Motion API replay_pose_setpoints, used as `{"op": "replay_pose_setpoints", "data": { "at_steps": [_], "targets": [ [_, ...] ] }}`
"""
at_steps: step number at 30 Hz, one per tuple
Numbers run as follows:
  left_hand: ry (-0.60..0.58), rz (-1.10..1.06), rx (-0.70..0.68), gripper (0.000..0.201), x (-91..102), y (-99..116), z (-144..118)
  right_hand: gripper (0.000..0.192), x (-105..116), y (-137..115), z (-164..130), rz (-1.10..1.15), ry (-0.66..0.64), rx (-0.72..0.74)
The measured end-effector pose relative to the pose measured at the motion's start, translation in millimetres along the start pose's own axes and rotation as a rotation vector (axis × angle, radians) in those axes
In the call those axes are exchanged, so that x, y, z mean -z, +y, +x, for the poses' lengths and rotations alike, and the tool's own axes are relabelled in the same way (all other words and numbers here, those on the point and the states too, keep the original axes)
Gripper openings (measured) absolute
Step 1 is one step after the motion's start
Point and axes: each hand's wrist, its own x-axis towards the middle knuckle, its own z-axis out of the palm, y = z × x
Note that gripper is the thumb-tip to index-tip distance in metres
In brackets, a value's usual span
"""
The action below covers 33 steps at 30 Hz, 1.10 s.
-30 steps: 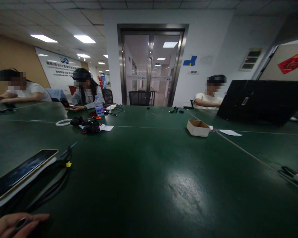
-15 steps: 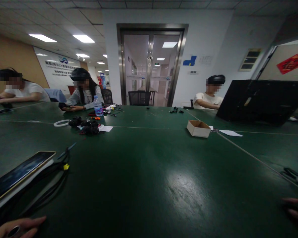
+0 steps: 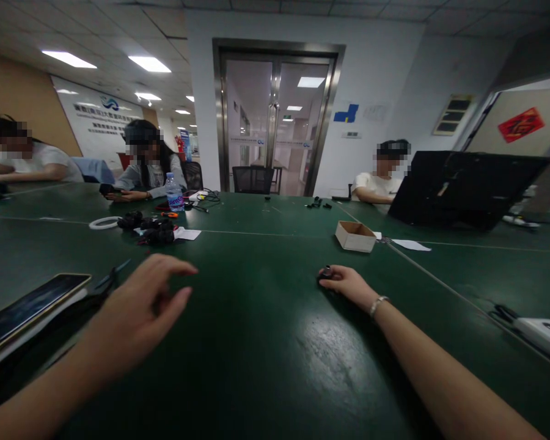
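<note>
Right hand (image 3: pixel 346 284) clamped on one small black part (image 3: pixel 324 274); left hand (image 3: pixel 142 308) spread, empty

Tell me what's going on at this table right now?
A person has both arms stretched out over the green table. The right hand rests on the surface with its fingertips on a small dark object. The left hand hovers open above the table, holding nothing. A small cardboard box sits beyond the right hand, and a phone lies to the left.
</note>
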Motion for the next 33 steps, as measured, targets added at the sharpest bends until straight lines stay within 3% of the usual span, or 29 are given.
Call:
{"op": "replay_pose_setpoints", "data": {
  "at_steps": [2,5,9,11,13,16,19,27,33],
  "targets": [
    [-0.133,0.079,-0.210,0.031,-38.4,14,36,0.025,-29,-6,29,0.006,0.025,0.023],
    [-0.232,0.111,-0.312,0.033,-108.2,26,95,0.014,-73,-18,65,-0.037,0.080,0.088],
    [-0.133,-0.073,-0.189,0.024,-189.1,18,151,0.014,-113,-30,91,-0.143,0.163,0.208],
    [-0.067,-0.208,-0.094,0.025,-215.9,7,163,0.010,-120,-32,97,-0.201,0.176,0.243],
    [-0.078,-0.284,-0.076,0.024,-232.7,-6,165,0.007,-120,-32,99,-0.257,0.190,0.277],
    [-0.095,-0.264,-0.131,0.022,-241.3,-19,159,0.010,-115,-31,98,-0.321,0.212,0.303],
    [-0.052,-0.237,-0.100,0.019,-237.4,-24,155,0.009,-113,-31,97,-0.268,0.174,0.312],
    [-0.060,-0.563,0.012,0.016,-230.6,-33,161,0.021,-115,-31,97,0.256,0.100,0.170],
    [-0.091,-0.634,0.096,0.015,-235.2,-39,167,0.022,-106,-35,92,0.553,0.055,0.147]
  ]
}}
